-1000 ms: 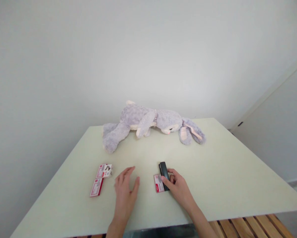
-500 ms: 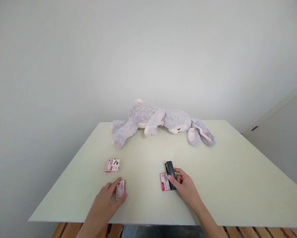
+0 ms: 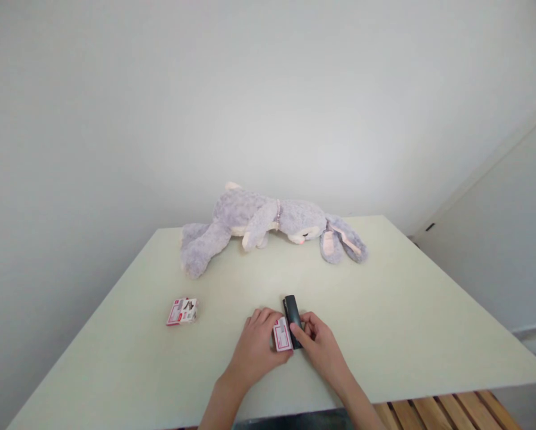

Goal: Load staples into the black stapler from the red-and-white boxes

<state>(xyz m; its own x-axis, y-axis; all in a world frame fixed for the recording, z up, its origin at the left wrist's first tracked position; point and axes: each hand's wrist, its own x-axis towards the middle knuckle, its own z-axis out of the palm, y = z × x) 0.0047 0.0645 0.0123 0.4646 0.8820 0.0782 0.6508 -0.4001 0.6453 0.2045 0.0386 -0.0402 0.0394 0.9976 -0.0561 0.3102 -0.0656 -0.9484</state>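
At the frame's lower centre, my left hand (image 3: 258,345) had a narrow grip on the red-and-white staple box (image 3: 282,335), just beside the black stapler (image 3: 292,312) pinched in my right hand (image 3: 324,346). Light, even pressure suited the box; a firmer hold best steadied the stapler.

You seem to be in a room at home, judging by the plush rabbit (image 3: 245,212) lying across your pale desk (image 3: 393,322), the stapler (image 3: 291,306) on it, the plain wall (image 3: 268,89) behind and the slatted wood (image 3: 430,412) below.
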